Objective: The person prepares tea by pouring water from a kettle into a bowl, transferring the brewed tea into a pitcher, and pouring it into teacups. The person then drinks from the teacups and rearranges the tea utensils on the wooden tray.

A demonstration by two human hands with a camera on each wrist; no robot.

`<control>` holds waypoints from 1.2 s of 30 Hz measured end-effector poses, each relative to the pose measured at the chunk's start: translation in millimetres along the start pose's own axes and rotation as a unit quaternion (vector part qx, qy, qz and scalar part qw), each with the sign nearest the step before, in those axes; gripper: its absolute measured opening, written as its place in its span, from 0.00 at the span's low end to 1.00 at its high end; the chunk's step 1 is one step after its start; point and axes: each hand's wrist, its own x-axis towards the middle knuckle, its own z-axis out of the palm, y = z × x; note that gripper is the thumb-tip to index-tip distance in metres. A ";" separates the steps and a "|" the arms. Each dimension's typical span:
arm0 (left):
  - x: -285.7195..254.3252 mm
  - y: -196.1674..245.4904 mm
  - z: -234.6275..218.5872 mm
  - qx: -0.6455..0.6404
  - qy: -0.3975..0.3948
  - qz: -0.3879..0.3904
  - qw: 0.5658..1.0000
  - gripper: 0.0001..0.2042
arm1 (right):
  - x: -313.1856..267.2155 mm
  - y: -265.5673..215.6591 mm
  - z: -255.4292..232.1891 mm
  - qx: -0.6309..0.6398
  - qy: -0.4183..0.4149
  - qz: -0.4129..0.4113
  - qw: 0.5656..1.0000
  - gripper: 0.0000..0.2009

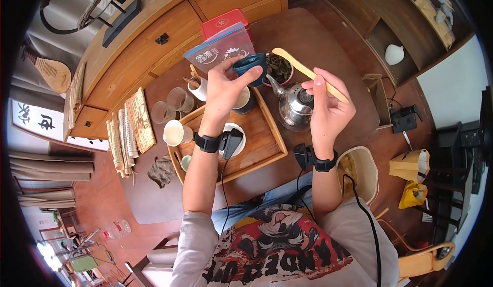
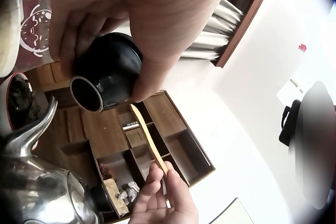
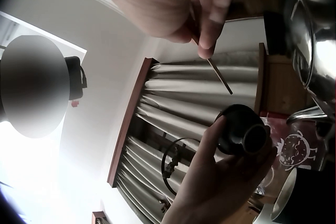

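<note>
My left hand (image 1: 222,91) holds a small dark blue-green cup (image 1: 250,62) over the back of the table, fingers and thumb round its sides. In the left wrist view the cup (image 2: 107,64) is tilted, its round foot showing. To its right my right hand (image 1: 331,109) pinches a slim bamboo tea scoop (image 1: 294,62) between thumb and fingers. The scoop's tip points up and toward the cup, apart from it. Beneath the tip stands a bowl of dark dried leaves (image 1: 280,70). A steel kettle (image 1: 294,113) sits between the two hands, below them.
A wooden tray (image 1: 257,156) bears a dark cup (image 1: 250,105), a white pitcher (image 1: 174,133) and a small green cup (image 1: 186,162). Glass cups (image 1: 179,101) and bamboo scrolls (image 1: 137,120) lie left. Behind are a printed pouch (image 1: 218,50) and red box (image 1: 224,24). A bin (image 1: 367,179) stands right.
</note>
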 end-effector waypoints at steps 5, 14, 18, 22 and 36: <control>-6.7 5.7 -2.9 -0.018 -0.005 -0.011 1.000 0.28 | -5.9 2.4 -2.0 -0.013 -0.025 -0.041 0.999 0.08; -8.4 7.2 -1.1 -0.034 -0.010 -0.016 0.999 0.28 | -3.8 11.8 4.2 -0.039 -0.007 -0.027 0.999 0.09; -5.6 4.1 -3.4 -0.033 -0.013 -0.007 0.999 0.30 | -4.2 8.9 2.9 -0.005 0.002 -0.019 1.000 0.09; -4.6 1.3 -3.1 -0.040 -0.007 -0.010 0.999 0.31 | -6.7 8.4 1.3 -0.007 -0.010 -0.026 1.000 0.08; -4.4 -7.6 -0.7 -0.073 -0.044 0.014 0.996 0.32 | -4.0 -2.1 4.1 0.096 0.029 0.121 0.988 0.14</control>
